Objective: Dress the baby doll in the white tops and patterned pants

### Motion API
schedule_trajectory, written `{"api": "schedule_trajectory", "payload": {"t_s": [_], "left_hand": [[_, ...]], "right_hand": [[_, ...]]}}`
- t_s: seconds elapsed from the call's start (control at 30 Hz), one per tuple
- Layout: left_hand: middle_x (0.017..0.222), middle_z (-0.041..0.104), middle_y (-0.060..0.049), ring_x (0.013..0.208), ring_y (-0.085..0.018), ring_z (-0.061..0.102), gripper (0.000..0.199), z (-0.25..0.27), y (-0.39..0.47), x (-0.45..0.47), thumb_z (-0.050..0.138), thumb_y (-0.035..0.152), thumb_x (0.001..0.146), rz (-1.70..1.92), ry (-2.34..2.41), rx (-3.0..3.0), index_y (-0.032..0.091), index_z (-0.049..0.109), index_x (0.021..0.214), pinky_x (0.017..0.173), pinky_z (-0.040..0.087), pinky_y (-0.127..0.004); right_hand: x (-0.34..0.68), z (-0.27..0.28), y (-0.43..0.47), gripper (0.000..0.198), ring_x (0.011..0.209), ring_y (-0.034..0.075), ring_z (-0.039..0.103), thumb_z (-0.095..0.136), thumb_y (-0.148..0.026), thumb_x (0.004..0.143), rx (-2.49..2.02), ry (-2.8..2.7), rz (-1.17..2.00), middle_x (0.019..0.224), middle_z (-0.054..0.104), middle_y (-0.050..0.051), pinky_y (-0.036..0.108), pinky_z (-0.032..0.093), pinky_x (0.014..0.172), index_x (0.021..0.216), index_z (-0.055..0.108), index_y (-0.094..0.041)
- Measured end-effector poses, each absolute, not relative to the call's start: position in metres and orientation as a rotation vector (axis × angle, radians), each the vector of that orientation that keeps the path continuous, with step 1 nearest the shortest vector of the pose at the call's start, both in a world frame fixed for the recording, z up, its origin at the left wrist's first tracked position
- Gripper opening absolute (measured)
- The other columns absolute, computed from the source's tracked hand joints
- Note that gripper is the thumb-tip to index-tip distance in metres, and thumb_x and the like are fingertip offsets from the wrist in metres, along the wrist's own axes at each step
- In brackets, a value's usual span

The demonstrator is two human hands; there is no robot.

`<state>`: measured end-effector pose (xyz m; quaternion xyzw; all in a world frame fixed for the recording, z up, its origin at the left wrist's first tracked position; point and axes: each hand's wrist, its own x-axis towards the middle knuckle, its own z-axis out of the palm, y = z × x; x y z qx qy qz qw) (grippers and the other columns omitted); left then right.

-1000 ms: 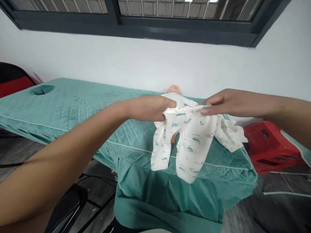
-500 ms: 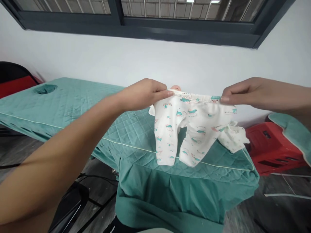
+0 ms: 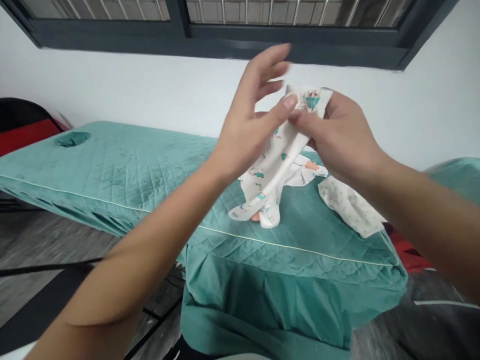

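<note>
White baby pants (image 3: 268, 172) with small green and pink prints hang gathered in front of me, their legs dangling over the bed. My right hand (image 3: 337, 132) grips them bunched near the waistband. The fingers of my left hand (image 3: 253, 107) are raised and spread, while its thumb touches the cloth beside my right thumb. Behind the pants lies what looks like a doll in a white top (image 3: 302, 172); a small hand (image 3: 312, 165) pokes from its sleeve, and the rest is mostly hidden. To the right a folded pale printed garment (image 3: 348, 205) rests on the bed.
A green quilted bed cover (image 3: 150, 175) with a face hole (image 3: 73, 139) runs along the white wall below a dark window frame (image 3: 300, 47). A red and black chair (image 3: 26, 125) stands at the left. Something red (image 3: 407, 252) is partly visible at the right.
The pants went from being stretched wide between both hands to bunched up and raised in my right hand. My left hand has let go and spread its fingers. The doll behind shows more.
</note>
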<state>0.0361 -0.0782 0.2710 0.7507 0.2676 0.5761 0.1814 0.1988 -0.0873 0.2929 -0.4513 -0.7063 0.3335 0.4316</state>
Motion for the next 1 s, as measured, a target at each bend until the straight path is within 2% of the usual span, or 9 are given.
{"api": "schedule_trajectory", "payload": {"t_s": [0.07, 0.2, 0.33, 0.47, 0.53, 0.63, 0.73, 0.8, 1.0], "left_hand": [[0.153, 0.045, -0.009, 0.143, -0.029, 0.045, 0.062, 0.239, -0.076, 0.043, 0.068, 0.041, 0.084, 1.644, 0.995, 1.969, 0.024, 0.047, 0.141, 0.111, 0.045, -0.037], [0.133, 0.064, -0.012, 0.127, -0.031, 0.058, 0.047, 0.172, -0.075, 0.044, 0.066, 0.040, 0.084, 1.226, 1.155, 1.843, 0.020, 0.058, 0.126, 0.110, 0.048, -0.047], [0.149, 0.051, -0.008, 0.140, -0.029, 0.047, 0.038, 0.158, -0.082, 0.026, 0.066, 0.034, 0.083, 1.542, 1.248, 1.811, 0.024, 0.061, 0.119, 0.116, 0.041, -0.044], [0.122, 0.065, -0.006, 0.117, -0.024, 0.061, 0.029, 0.175, -0.069, 0.001, 0.058, 0.035, 0.088, 1.696, 1.407, 1.641, 0.024, 0.056, 0.115, 0.100, 0.052, -0.038], [0.108, 0.066, -0.005, 0.103, -0.022, 0.065, 0.028, 0.170, -0.050, -0.010, 0.059, 0.037, 0.088, 1.633, 1.547, 1.526, 0.023, 0.052, 0.112, 0.092, 0.054, -0.037], [0.108, 0.066, -0.008, 0.101, -0.026, 0.067, 0.042, 0.138, -0.023, -0.018, 0.066, 0.036, 0.081, 1.287, 1.677, 1.438, 0.021, 0.049, 0.116, 0.094, 0.054, -0.044], [0.141, 0.051, -0.020, 0.135, -0.035, 0.050, 0.058, 0.102, -0.019, -0.010, 0.072, 0.022, 0.069, 1.040, 1.740, 1.520, 0.016, 0.050, 0.122, 0.117, 0.039, -0.049], [0.154, 0.041, -0.019, 0.149, -0.032, 0.035, 0.058, 0.090, -0.030, 0.004, 0.065, 0.022, 0.076, 1.075, 1.590, 1.702, 0.015, 0.049, 0.131, 0.126, 0.026, -0.046], [0.157, 0.044, -0.016, 0.151, -0.033, 0.035, 0.068, 0.081, -0.029, 0.032, 0.056, 0.058, 0.087, 1.006, 1.351, 1.299, 0.021, 0.044, 0.143, 0.124, 0.030, -0.049]], "right_hand": [[0.192, 0.292, -0.079, 0.046, 0.123, 0.031, 0.059, 0.062, -0.062, 0.089, -1.067, -1.681, 0.774, 0.122, 0.066, 0.004, 0.041, 0.056, 0.089, 0.124, 0.057, -0.031], [0.192, 0.285, -0.051, 0.031, 0.117, 0.028, 0.062, 0.056, -0.054, 0.093, -0.962, -1.545, 0.801, 0.128, 0.063, 0.003, 0.038, 0.057, 0.084, 0.114, 0.057, -0.031], [0.205, 0.247, -0.012, 0.037, 0.100, 0.024, 0.066, 0.053, -0.062, 0.091, -1.150, -1.452, 0.962, 0.112, 0.068, 0.007, 0.033, 0.056, 0.071, 0.103, 0.057, -0.027], [0.220, 0.184, 0.027, 0.034, 0.072, 0.017, 0.062, 0.059, -0.054, 0.090, -1.536, -1.475, 1.105, 0.098, 0.070, 0.011, 0.030, 0.050, 0.062, 0.090, 0.058, -0.019], [0.224, 0.156, 0.046, 0.029, 0.079, 0.019, 0.064, 0.056, -0.047, 0.093, -1.646, -1.541, 0.974, 0.104, 0.070, 0.012, 0.033, 0.053, 0.070, 0.088, 0.057, -0.019], [0.226, 0.127, 0.077, 0.026, 0.120, 0.030, 0.057, 0.059, -0.037, 0.090, -1.747, -1.698, 0.509, 0.129, 0.061, 0.018, 0.044, 0.048, 0.101, 0.106, 0.061, -0.016], [0.222, 0.111, 0.106, 0.062, 0.148, 0.036, 0.028, 0.063, -0.041, 0.087, -1.794, -1.786, 0.203, 0.160, 0.032, 0.018, 0.051, 0.029, 0.120, 0.142, 0.047, -0.015], [0.218, 0.106, 0.125, 0.078, 0.153, 0.037, 0.019, 0.061, -0.050, 0.090, -1.867, -1.793, 0.236, 0.167, 0.020, 0.016, 0.055, 0.023, 0.122, 0.154, 0.032, -0.016], [0.219, 0.104, 0.184, 0.105, 0.142, 0.043, 0.041, 0.053, -0.070, 0.089, -2.017, -1.701, 0.619, 0.152, 0.040, 0.033, 0.058, 0.034, 0.115, 0.159, 0.010, -0.005]]}}
